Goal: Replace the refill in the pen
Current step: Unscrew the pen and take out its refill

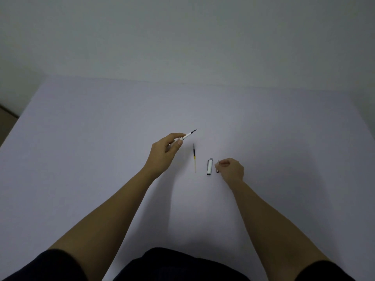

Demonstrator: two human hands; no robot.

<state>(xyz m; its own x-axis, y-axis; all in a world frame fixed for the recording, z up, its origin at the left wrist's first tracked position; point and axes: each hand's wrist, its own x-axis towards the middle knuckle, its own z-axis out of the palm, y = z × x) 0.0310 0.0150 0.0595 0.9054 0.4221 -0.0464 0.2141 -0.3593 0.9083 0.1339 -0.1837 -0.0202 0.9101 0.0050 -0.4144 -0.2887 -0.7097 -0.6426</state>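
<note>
My left hand (165, 152) holds a white pen barrel (187, 136) above the table, with a dark refill tip sticking out toward the upper right. A loose refill (194, 158), dark at the far end and yellowish at the near end, lies on the table between my hands. A white pen cap (210, 166) with silver ends lies just right of it. My right hand (232, 169) rests on the table beside the cap, fingers pinched on a small dark pen tip piece (218, 166).
The white table (101, 138) spreads wide around the parts. Its far edge meets a pale wall, and its left edge drops off near a brown floor corner (6, 116).
</note>
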